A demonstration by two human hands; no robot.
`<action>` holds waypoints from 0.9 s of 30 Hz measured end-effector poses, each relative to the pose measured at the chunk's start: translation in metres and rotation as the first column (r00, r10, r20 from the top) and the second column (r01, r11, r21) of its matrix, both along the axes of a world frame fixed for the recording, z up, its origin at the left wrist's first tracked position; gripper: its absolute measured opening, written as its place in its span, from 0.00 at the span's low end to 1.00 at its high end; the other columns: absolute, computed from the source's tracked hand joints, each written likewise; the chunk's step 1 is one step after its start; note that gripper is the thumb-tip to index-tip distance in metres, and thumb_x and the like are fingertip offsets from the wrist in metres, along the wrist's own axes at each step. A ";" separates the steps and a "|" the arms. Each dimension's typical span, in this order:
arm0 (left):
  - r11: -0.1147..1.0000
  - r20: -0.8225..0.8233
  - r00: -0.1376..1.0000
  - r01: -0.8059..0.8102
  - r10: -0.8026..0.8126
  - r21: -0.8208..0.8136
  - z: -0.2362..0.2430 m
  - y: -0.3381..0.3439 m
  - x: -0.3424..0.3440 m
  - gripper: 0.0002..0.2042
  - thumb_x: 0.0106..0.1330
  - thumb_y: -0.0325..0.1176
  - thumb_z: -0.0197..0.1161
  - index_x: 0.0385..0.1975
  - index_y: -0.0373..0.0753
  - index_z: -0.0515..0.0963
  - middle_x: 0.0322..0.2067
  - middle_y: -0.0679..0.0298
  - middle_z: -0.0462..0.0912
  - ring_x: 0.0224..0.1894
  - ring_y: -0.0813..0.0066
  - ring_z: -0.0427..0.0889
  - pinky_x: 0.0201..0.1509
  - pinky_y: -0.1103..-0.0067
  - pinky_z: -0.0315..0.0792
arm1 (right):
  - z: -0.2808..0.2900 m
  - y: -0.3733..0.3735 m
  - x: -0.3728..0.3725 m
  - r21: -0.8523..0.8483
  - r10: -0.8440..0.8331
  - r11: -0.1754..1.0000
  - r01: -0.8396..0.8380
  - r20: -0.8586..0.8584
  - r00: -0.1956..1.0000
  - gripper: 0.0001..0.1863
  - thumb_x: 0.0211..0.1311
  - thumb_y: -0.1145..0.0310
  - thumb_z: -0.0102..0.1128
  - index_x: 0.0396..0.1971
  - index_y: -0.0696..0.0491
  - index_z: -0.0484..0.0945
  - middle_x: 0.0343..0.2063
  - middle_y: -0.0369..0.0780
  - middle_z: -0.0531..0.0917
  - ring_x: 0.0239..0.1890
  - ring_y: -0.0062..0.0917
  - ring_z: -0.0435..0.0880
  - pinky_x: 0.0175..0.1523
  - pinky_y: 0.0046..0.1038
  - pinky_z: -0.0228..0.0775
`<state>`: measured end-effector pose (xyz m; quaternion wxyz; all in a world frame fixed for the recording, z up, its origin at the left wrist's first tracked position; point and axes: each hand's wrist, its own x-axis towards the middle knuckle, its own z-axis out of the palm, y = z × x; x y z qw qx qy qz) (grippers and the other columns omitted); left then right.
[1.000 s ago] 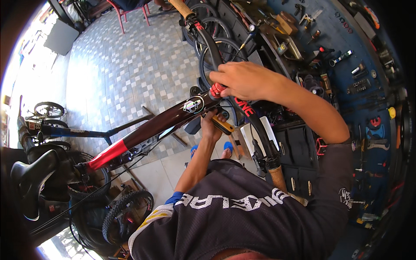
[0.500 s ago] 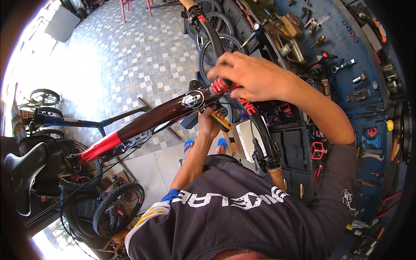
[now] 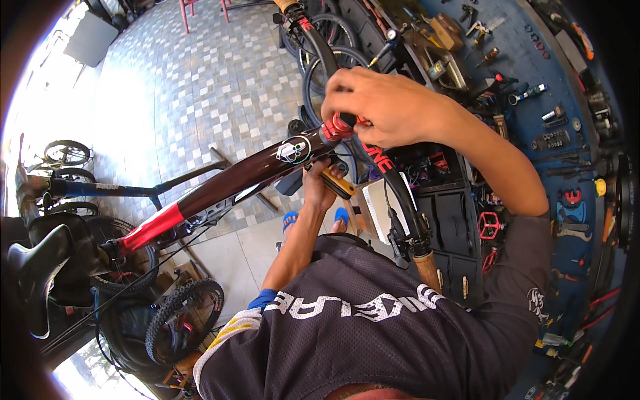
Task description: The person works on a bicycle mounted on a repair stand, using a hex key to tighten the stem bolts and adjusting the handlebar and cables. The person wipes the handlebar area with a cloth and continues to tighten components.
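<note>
A bicycle with a glossy dark maroon and red frame (image 3: 227, 180) crosses the view, its black saddle (image 3: 41, 257) at left and black handlebar (image 3: 403, 197) with cork grips at right. My right hand (image 3: 387, 110) curls its fingers over the red stem (image 3: 337, 128) where frame and bar meet; its fingertips are partly hidden. Beneath the frame, my left hand (image 3: 317, 187) is closed on a yellow-and-black folding tool (image 3: 339, 183); the tool's far end is hidden by the frame.
A blue-grey tool board (image 3: 553, 173) and dark bench with drawers (image 3: 447, 247) run along the right. A second bicycle (image 3: 100, 189) and loose tyres (image 3: 183, 320) stand at left. Wheels (image 3: 330, 57) lean beside the bench; a red chair (image 3: 207, 10) stands at the back.
My right hand has lifted slightly and shifted its curled fingers over the stem. My left hand still holds the tool. The whole view has shifted a little.
</note>
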<state>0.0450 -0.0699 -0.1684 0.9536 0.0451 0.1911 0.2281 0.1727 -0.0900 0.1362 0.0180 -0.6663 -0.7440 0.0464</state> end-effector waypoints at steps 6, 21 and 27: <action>1.000 0.010 1.000 0.024 -0.024 0.008 0.000 0.001 -0.001 0.12 0.65 0.25 0.58 0.48 0.38 0.74 0.36 0.66 0.74 0.31 0.75 0.70 0.37 0.73 0.72 | -0.003 0.009 -0.003 0.023 0.102 0.995 -0.101 -0.036 0.994 0.14 0.63 0.57 0.68 0.35 0.54 0.82 0.37 0.46 0.87 0.46 0.43 0.87 0.48 0.44 0.81; 1.000 -0.004 1.000 0.006 -0.006 0.017 -0.011 0.001 0.000 0.13 0.66 0.25 0.56 0.51 0.38 0.75 0.42 0.65 0.79 0.31 0.77 0.70 0.38 0.74 0.72 | -0.001 0.008 -0.013 -0.194 -0.142 0.969 0.154 0.074 0.987 0.10 0.59 0.63 0.68 0.35 0.53 0.82 0.41 0.42 0.85 0.49 0.40 0.84 0.50 0.40 0.79; 0.999 0.009 1.000 -0.002 0.001 0.033 -0.004 0.002 -0.001 0.20 0.67 0.24 0.56 0.60 0.39 0.73 0.58 0.61 0.81 0.31 0.78 0.69 0.38 0.75 0.72 | 0.013 0.007 -0.013 -0.176 -0.140 0.973 0.153 0.080 0.987 0.14 0.65 0.59 0.69 0.37 0.55 0.81 0.44 0.46 0.84 0.48 0.43 0.85 0.48 0.42 0.80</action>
